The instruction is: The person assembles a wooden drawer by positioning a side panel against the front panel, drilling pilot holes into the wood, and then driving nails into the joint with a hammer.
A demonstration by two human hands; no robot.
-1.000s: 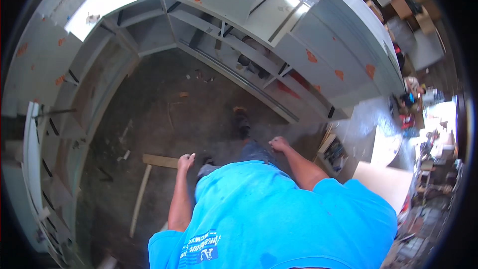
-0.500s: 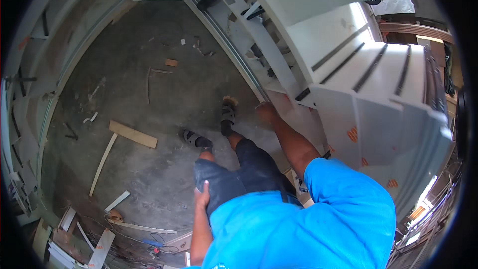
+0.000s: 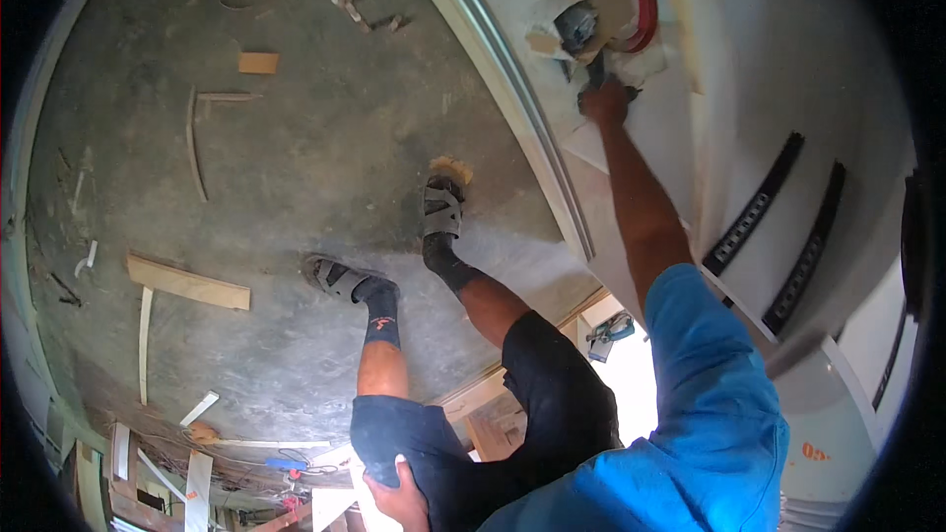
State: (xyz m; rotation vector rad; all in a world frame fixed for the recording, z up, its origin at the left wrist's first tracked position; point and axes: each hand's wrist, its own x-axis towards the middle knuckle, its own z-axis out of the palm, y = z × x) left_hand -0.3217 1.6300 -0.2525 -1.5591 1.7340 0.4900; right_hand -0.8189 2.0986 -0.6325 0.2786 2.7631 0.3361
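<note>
My right hand (image 3: 605, 101) is stretched out to a pale shelf surface (image 3: 645, 133) at the upper right. Its fingers are curled round a dark object (image 3: 595, 71), whose kind I cannot make out. Just beyond it lie a grey-black rounded item (image 3: 575, 26) on brownish paper and a coil of red and tan edging strip (image 3: 642, 0). My left hand (image 3: 402, 500) lies against the leg of my dark shorts (image 3: 404, 429), thumb and fingers apart, holding nothing.
A pale rail (image 3: 503, 89) edges the floor. Wooden board (image 3: 187, 281), thin strips and offcuts lie on the concrete to the left. Black slotted strips (image 3: 754, 217) are on the panel at the right. A teal-handled tool (image 3: 613, 328) sits near my right hip.
My body has leaned forward and right. My right hand has gone from beside the rail to the shelf surface, onto the dark object. The left hand stays at my leg.
</note>
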